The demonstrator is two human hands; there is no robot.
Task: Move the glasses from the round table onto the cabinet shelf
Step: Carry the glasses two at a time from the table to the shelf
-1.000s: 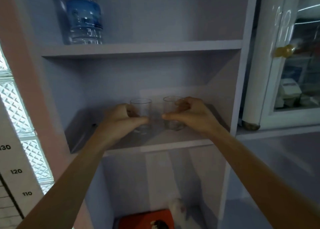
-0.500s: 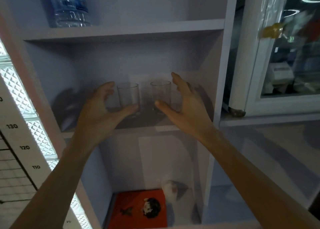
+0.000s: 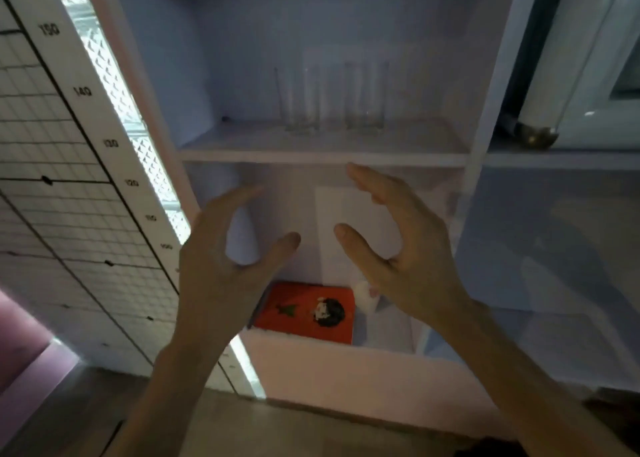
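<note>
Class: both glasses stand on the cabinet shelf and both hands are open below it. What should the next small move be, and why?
Probably draw both hands back from the cabinet. The left glass and right glass stand upright, side by side, on the shelf; the left hand and right hand are open, empty and below the shelf edge, so nothing needs gripping.

views: just the one, a head cam worn by the person, so nothing is shared with a second angle
facing: forward and a bit down, pretty much square-on to the open cabinet (image 3: 491, 76)
height: roughly level with the shelf (image 3: 322, 152) where the two glasses (image 3: 332, 100) sit, since you barely see its top surface
closeness: near, within arm's reach; both forearms come up from the bottom edge, with the left hand (image 3: 221, 266) and right hand (image 3: 408, 266) mid-frame
lens: wide-angle, cabinet sides and the height chart (image 3: 69, 166) at left lean outward
sharpness: soft and smeared, glasses especially
</note>
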